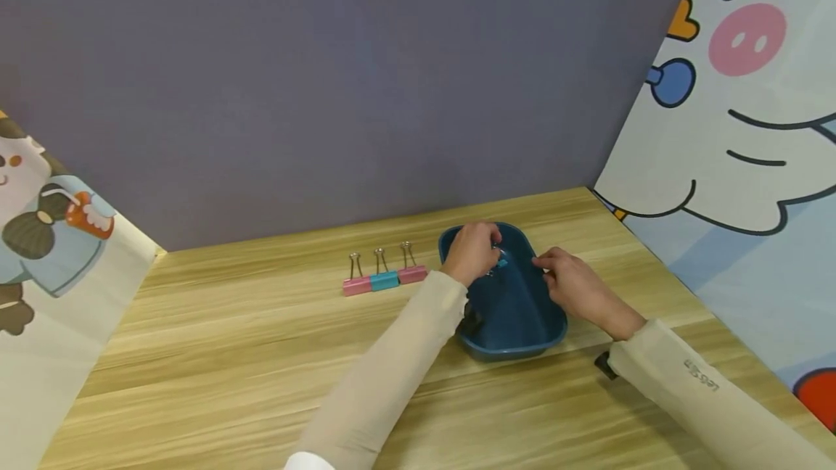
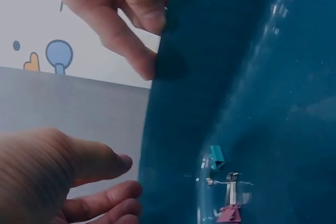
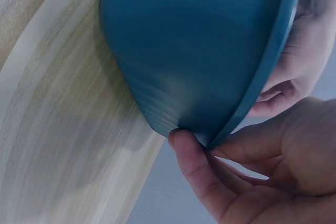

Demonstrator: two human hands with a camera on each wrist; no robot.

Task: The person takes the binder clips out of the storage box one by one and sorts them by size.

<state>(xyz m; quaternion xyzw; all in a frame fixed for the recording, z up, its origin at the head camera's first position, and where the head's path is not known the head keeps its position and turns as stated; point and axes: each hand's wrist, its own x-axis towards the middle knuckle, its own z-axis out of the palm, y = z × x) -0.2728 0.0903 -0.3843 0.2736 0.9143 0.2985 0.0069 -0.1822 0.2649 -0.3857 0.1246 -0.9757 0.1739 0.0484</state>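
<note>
A dark blue plastic basin [image 1: 516, 314] stands on the table's right half. Its right rim is pinched by my right hand [image 1: 575, 285], thumb at the edge and fingers against the outer wall in the right wrist view. Over the basin's far left part hovers my left hand [image 1: 472, 252]; in the left wrist view its thumb and fingers stand apart with nothing between them. Inside the basin lie a teal binder clip [image 2: 217, 157] and a pink binder clip [image 2: 229, 214] with silver handles, partly hidden by the left hand in the head view.
Left of the basin, a pink binder clip [image 1: 357, 286], a blue binder clip [image 1: 384, 281] and another pink binder clip [image 1: 412, 275] stand in a row, handles up. A grey wall [image 1: 313, 93] rises behind the wooden table [image 1: 228, 354]; cartoon-printed panels [image 1: 738, 129] flank it.
</note>
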